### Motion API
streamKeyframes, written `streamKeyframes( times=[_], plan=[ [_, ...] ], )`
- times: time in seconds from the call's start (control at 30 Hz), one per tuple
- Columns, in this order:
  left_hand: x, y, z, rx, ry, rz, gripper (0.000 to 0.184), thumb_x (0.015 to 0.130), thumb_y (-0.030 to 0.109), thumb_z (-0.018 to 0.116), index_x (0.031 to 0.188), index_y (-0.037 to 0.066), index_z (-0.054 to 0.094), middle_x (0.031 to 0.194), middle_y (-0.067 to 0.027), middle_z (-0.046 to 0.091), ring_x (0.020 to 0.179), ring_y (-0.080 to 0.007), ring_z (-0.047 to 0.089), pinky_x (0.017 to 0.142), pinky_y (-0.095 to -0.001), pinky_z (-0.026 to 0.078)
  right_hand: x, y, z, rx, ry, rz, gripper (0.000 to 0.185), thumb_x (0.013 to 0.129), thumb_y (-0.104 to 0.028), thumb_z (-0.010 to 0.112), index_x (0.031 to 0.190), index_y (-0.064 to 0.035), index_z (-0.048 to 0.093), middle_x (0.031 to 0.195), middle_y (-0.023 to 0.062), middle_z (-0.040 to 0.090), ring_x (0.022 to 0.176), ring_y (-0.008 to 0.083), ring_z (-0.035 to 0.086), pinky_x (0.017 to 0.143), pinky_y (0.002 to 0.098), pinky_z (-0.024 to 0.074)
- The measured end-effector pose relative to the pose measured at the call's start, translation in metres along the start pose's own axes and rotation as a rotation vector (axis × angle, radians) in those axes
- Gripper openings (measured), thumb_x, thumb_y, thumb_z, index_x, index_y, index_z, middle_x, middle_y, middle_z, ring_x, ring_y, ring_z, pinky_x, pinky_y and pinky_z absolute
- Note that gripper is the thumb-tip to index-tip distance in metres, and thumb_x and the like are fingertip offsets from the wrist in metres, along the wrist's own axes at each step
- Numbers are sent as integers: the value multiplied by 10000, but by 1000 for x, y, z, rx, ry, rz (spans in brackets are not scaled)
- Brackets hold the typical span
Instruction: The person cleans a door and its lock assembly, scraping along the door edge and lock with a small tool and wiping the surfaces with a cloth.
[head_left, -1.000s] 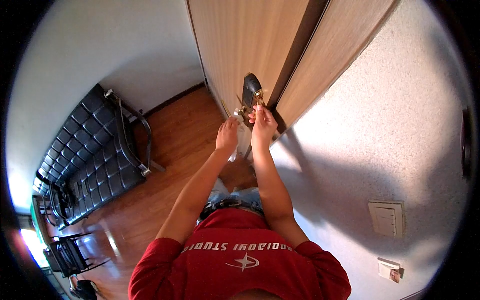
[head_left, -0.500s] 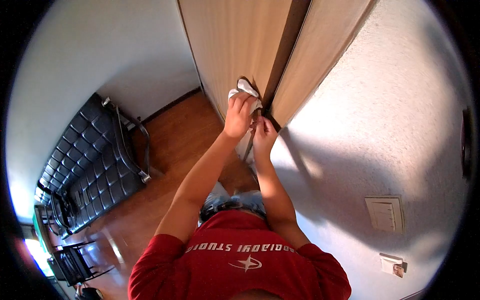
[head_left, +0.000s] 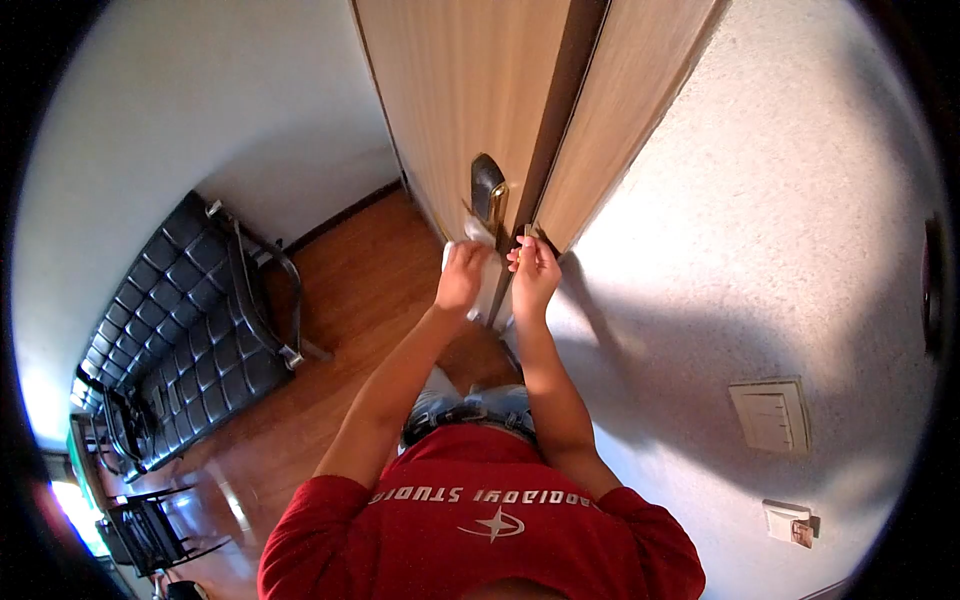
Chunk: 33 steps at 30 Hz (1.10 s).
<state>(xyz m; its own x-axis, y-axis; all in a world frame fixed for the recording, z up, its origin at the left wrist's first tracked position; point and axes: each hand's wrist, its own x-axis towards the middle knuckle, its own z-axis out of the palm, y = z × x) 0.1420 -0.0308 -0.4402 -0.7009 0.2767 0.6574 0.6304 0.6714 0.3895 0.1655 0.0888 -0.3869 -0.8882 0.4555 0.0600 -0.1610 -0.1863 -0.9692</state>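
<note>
My left hand (head_left: 463,275) is closed on a white cloth (head_left: 482,232), bunched just below the door handle. The handle (head_left: 490,190) has a dark plate and a brass-coloured lever, fixed near the edge of the light wooden door (head_left: 470,80). Close to the door's edge, my right hand (head_left: 536,272) has its fingertips pinched together. A small brass-coloured piece shows at those fingertips, too small to name. Both hands are side by side, slightly apart.
A white textured wall (head_left: 700,220) runs along the right, with a light switch (head_left: 770,415) and a smaller white fitting (head_left: 789,524). On the left, a black tufted sofa (head_left: 190,330) stands on the brown wooden floor (head_left: 340,270). Farther back is a dark chair (head_left: 145,535).
My left hand has drawn the white cloth down off the door handle, which now shows uncovered. My right hand has shifted slightly right and stays pinched by the door edge.
</note>
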Motion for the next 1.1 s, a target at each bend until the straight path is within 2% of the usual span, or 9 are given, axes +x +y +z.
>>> streamKeyframes(
  times=[0.1, 0.17, 0.27, 0.4, 0.6, 0.77, 0.87, 0.97, 1.1],
  plan=[
    [46, 15, -23, -30, 301, 6, 578, 584, -92, 556, 1145, 46, 566, 1097, -127, 526, 991, -331, 500, 885, -405, 412, 0, 3, 2, -13, 22, -25, 233, 940, -218, 543, 948, -8, 644, 718, 31, 600, 641, 97, 575, 570, 226, 461],
    [76, 33, -43, -48, 342, 39, 603, 589, -101, 542, 1178, 28, 549, 1145, -131, 523, 1028, -337, 495, 901, -396, 405, 2, 15, 1, 0, 22, -63, 229, 941, -199, 538, 930, 8, 636, 712, 31, 595, 625, 97, 554, 558, 221, 443],
    [91, 44, -38, -57, 207, 93, 596, 613, -97, 592, 1201, -12, 547, 1292, -146, 470, 1193, -343, 424, 1001, -429, 364, 1, 9, 1, 24, -13, -77, 226, 943, -184, 532, 906, 20, 622, 703, 25, 584, 620, 95, 538, 553, 225, 434],
    [76, 20, -10, 65, 256, 181, 502, 710, -18, 551, 1212, -18, 547, 1315, -131, 468, 1221, -328, 426, 1014, -405, 379, 1, -1, 5, 118, 24, -29, 220, 943, -181, 529, 897, 16, 615, 685, 17, 569, 622, 88, 525, 552, 225, 429],
    [65, 2, -16, 172, 181, 419, 453, 720, 48, 571, 1164, -42, 557, 1275, -115, 501, 1138, -306, 500, 979, -390, 420, -6, -5, 6, 18, -19, -46, 244, 947, -219, 528, 912, 10, 605, 696, 27, 580, 607, 74, 521, 545, 200, 422],
    [-3, -17, 6, 172, -85, 360, 345, 774, 87, 561, 1100, -24, 580, 1244, -100, 518, 1162, -297, 482, 949, -391, 441, -11, -2, 10, -12, -33, -95, 216, 950, -185, 521, 927, 10, 610, 707, 26, 588, 627, 73, 540, 549, 199, 431],
    [-21, 5, 4, -134, -164, -64, 351, 797, 87, 564, 1137, -2, 565, 1257, -110, 508, 1152, -304, 479, 958, -385, 426, -12, 2, 11, -7, -29, -119, 208, 948, -176, 527, 926, 12, 612, 702, 19, 586, 626, 71, 537, 545, 201, 428],
    [-8, 24, -7, -253, -28, -109, 372, 794, 70, 559, 1161, 8, 561, 1254, -115, 509, 1154, -311, 473, 957, -394, 417, -10, 13, 8, -27, -62, -150, 226, 947, -192, 525, 927, 4, 635, 720, 29, 598, 626, 86, 559, 551, 221, 453],
    [32, 35, -20, -102, 211, 34, 501, 785, 87, 582, 1277, 51, 494, 1316, -124, 475, 1175, -330, 446, 1007, -413, 362, -13, 12, 10, -112, -5, -178, 210, 939, -198, 541, 968, -8, 627, 728, 47, 609, 639, 119, 566, 590, 243, 475]
  ],
)
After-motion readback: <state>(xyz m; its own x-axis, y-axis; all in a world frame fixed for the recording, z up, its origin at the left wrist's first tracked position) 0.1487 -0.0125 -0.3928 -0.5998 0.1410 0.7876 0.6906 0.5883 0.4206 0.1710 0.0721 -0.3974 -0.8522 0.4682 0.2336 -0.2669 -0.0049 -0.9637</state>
